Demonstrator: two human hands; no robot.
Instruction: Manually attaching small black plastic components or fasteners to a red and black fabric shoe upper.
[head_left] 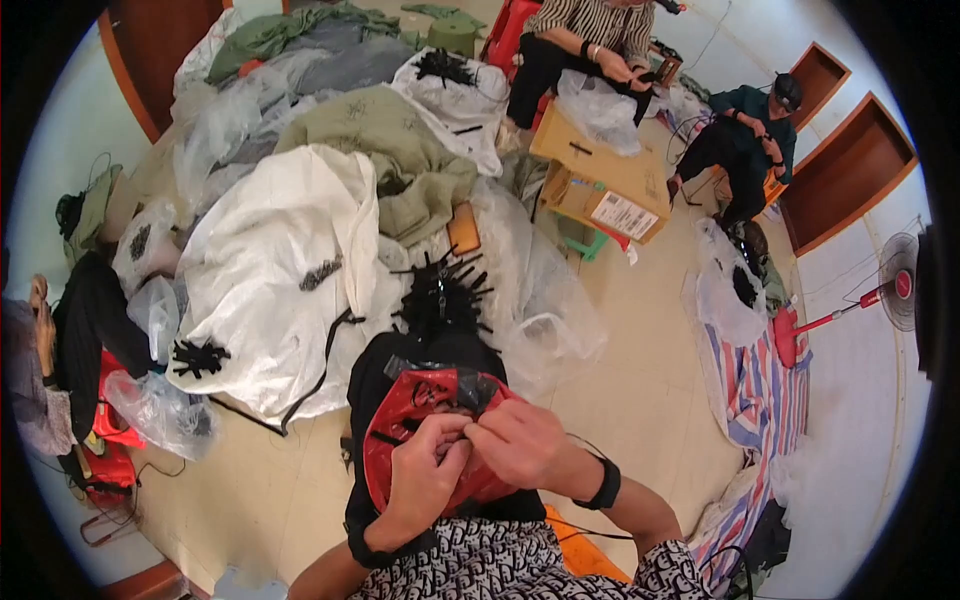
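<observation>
Over my lap, my left hand (425, 472) and my right hand (525, 442) meet with their fingertips pinched together. Whatever small thing lies between the fingers is hidden. Beneath them a red plastic bag (380, 482) spreads across my black-trousered legs, with a few dark bits on it. Just beyond my knees sits a bristly bunch of black strips (440, 300). A black band circles each of my wrists.
A white woven sack (270, 270) with small black clusters lies left, before heaped green cloth (385, 150) and clear plastic. A cardboard box (600, 170) stands ahead. Two people work beyond it, another sits far left. A red fan (895, 285) and striped sheet (760, 390) are right.
</observation>
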